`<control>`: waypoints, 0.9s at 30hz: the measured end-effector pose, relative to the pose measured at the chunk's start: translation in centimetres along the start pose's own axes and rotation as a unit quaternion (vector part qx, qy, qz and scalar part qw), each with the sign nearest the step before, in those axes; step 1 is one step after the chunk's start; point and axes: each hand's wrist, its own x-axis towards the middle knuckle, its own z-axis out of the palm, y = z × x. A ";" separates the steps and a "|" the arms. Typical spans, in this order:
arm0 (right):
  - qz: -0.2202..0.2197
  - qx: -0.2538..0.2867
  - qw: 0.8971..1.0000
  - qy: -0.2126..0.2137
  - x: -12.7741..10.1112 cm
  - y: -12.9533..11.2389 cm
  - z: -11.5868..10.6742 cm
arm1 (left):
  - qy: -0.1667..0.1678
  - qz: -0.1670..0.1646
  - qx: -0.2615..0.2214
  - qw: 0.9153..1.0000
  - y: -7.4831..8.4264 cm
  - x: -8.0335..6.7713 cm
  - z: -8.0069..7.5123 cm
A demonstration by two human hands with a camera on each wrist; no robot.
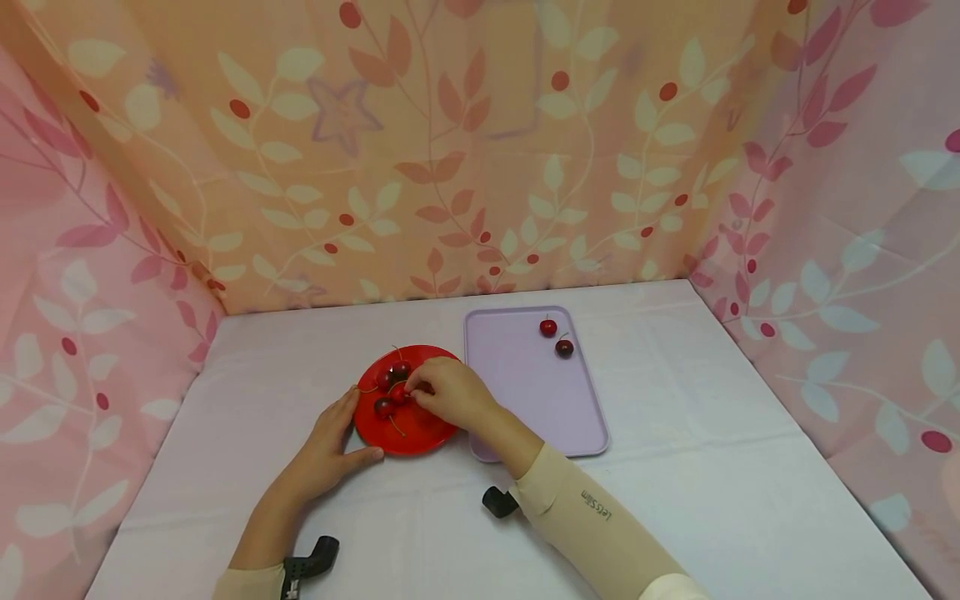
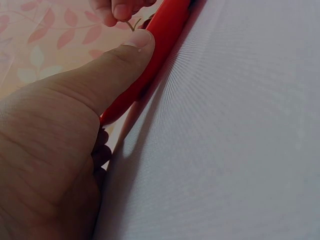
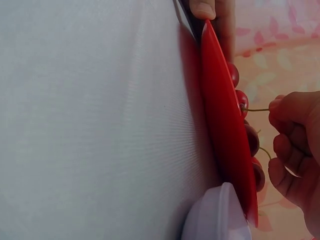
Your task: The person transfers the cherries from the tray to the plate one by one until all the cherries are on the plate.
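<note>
A round red plate [image 1: 420,437] lies on the table, with several dark-red cherries [image 1: 384,407] in a cluster at its left and middle. My left hand [image 1: 326,446] rests against the plate's left edge, its fingers extended along the side and its thumb [image 2: 125,62] touching the rim. Over the plate, my right hand [image 1: 453,392] pinches the thin stem [image 3: 257,109] of a cherry [image 3: 242,100] between thumb and forefinger. That cherry appears low beside the others, close to the plate. Its contact with the plate is hidden by the rim in the right wrist view.
A lilac rectangular tray [image 1: 525,400] stands right beside the plate. Two cherries, one bright red [image 1: 548,327] and one darker [image 1: 564,348], lie near its far right corner. White cloth [image 1: 675,417] covers the table, and patterned curtains [image 1: 450,167] hang behind and at both sides.
</note>
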 end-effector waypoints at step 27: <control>-0.020 -0.037 0.999 -0.008 -1.4 0.9 -7.0 | 0.010 0.012 0.012 1.000 0.1 0.0 -0.1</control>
